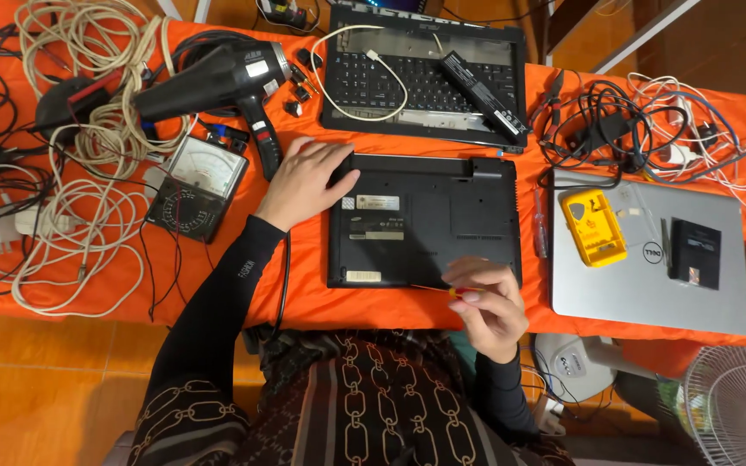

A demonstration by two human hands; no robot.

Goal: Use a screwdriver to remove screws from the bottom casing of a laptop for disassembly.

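Note:
A black laptop (425,220) lies upside down on the orange table cloth (304,293) in front of me. My left hand (304,181) rests flat on its top left corner, fingers spread. My right hand (487,302) hovers at the laptop's lower right edge, fingers pinched on a thin screwdriver (442,291) with a yellow and red handle, whose tip points left over the laptop's base.
A second opened black laptop (425,73) with a battery on its keyboard lies behind. A grey laptop (649,259) with a yellow case sits right. A black heat gun (218,82), an analog meter (196,185) and cable tangles fill the left. A fan (740,406) stands lower right.

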